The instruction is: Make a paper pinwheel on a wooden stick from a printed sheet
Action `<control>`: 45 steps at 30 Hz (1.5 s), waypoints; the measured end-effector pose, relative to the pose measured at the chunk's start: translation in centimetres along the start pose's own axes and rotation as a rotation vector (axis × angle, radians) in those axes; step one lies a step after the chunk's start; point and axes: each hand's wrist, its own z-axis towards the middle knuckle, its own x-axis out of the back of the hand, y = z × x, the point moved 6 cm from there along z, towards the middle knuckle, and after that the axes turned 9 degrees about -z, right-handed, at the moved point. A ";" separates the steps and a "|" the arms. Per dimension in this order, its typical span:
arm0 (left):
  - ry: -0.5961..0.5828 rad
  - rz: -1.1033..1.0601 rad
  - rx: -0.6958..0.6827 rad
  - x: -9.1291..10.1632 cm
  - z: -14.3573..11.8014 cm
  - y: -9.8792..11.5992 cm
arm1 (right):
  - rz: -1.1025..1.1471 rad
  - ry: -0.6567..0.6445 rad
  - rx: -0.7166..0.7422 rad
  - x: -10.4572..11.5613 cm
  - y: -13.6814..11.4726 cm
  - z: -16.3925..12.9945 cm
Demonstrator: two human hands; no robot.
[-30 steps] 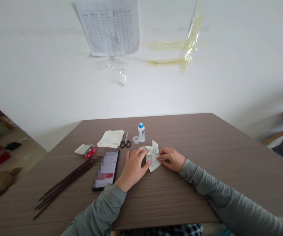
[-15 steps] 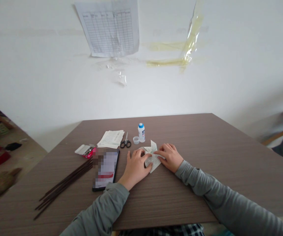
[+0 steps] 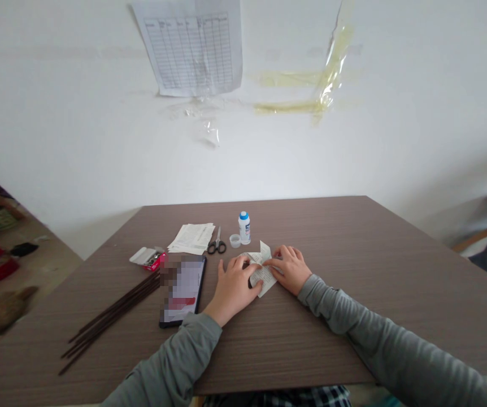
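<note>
Folded printed paper (image 3: 262, 273) pressed flat on table (image 3: 353, 271) by left hand (image 3: 233, 285) and right hand (image 3: 290, 268), now closer together; neither apparently clenched. Glue bottle (image 3: 244, 227) just behind paper.

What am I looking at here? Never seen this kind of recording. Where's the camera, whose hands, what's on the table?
No machine here: a person wears one camera on the head, looking forward and down, so both grey-sleeved arms are the wearer's own. The left hand and right hand press on a folded printed paper lying on the brown table. Left of them lie a phone, dark thin sticks and a small open box. Behind are a paper stack, scissors, a glue bottle and its cap. A printed chart hangs on the wall.
</note>
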 end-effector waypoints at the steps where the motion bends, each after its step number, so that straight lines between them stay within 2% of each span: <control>1: 0.002 0.001 0.000 0.0 0.0 0.0 | 0.008 0.004 -0.001 -0.1 0.1 -0.1; 10: 0.034 -0.042 -0.040 0.0 0.0 -0.3 | 0.086 0.017 -0.006 -0.3 0.7 -0.1; 32: 0.022 -0.056 -0.022 0.0 0.2 -0.6 | 0.031 0.079 0.035 -0.2 0.6 -0.5; 39: 0.057 -0.060 -0.022 0.0 0.1 -1.1 | 0.118 0.044 0.038 -0.8 1.4 -0.3; 45: 0.039 -0.051 -0.012 0.3 0.1 -0.9 | 0.174 0.050 0.051 -0.6 1.5 -0.3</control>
